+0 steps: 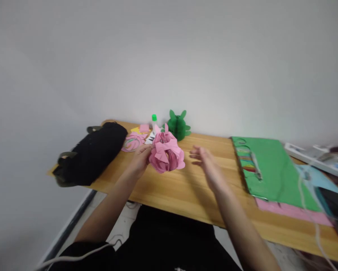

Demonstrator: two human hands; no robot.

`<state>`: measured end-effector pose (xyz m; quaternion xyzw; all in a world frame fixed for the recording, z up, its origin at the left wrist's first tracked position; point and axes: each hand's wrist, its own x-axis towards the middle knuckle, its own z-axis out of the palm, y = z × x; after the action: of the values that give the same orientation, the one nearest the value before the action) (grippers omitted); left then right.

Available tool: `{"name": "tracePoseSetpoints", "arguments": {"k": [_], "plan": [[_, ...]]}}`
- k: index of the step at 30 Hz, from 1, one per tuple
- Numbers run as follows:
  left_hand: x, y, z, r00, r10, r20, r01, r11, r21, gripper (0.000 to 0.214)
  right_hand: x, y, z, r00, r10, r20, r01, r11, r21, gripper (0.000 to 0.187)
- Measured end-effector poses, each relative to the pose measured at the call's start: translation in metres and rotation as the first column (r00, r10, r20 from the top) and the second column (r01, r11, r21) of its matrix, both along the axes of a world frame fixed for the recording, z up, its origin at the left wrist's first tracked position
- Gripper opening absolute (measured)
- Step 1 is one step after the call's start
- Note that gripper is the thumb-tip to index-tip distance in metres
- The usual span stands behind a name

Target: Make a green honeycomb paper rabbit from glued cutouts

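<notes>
A round pink paper animal (166,152) with ears and many folded layers is held up above the table's middle. My left hand (143,156) is closed on its left side, the fingertips partly hidden behind the paper. To its right, my right hand (203,156) hangs apart from it with fingers spread, holding nothing. Behind the pink animal, a similar green paper animal (178,126) stands upright by the wall. A glue bottle with a green cap (154,118) is just left of the green one.
Pink paper scraps (135,141) lie left of my left hand, beyond them a black bag (97,154). On the right are a green sheet (273,169) with a pen-like tool (255,165), a pink sheet (293,211), a dark phone (336,209) and a white cable (317,233).
</notes>
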<state>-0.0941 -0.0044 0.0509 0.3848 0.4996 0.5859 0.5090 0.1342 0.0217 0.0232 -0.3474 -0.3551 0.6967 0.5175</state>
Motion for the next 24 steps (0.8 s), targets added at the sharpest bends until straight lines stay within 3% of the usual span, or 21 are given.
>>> {"name": "tracePoseSetpoints", "arguments": {"k": [3,5,10,13,16,20,24], "plan": [[0.022,0.015,-0.019,0.996,-0.055,0.070,0.056,0.998,-0.017,0.034,-0.009,-0.008,-0.010,0.992,0.126,0.032,-0.121,0.986,-0.114,0.037],[0.035,0.024,-0.032,0.994,-0.059,0.090,0.062,0.998,-0.025,0.033,-0.017,-0.007,-0.016,0.983,0.151,-0.101,-0.168,0.968,-0.189,0.044],[0.064,0.038,-0.056,0.995,-0.002,0.103,0.002,1.000,-0.004,0.042,-0.017,0.005,-0.029,0.963,0.042,-0.266,-0.126,0.944,-0.304,0.030],[0.075,0.036,-0.066,0.978,-0.092,0.188,0.099,0.995,-0.028,0.052,-0.012,0.010,-0.036,0.942,0.017,-0.336,-0.145,0.921,-0.360,0.028],[0.079,0.030,-0.074,0.938,-0.192,0.290,0.214,0.976,-0.046,0.063,-0.014,0.010,-0.039,0.955,0.009,-0.297,-0.132,0.908,-0.397,0.025],[0.076,0.024,-0.081,0.926,-0.193,0.325,0.230,0.970,-0.079,0.074,-0.020,0.007,-0.042,0.982,-0.046,-0.183,-0.042,0.893,-0.449,0.027],[0.075,0.020,-0.077,0.926,-0.248,0.284,0.281,0.956,-0.083,0.075,-0.019,0.005,-0.046,0.988,-0.115,-0.105,0.048,0.865,-0.499,0.019]]}}
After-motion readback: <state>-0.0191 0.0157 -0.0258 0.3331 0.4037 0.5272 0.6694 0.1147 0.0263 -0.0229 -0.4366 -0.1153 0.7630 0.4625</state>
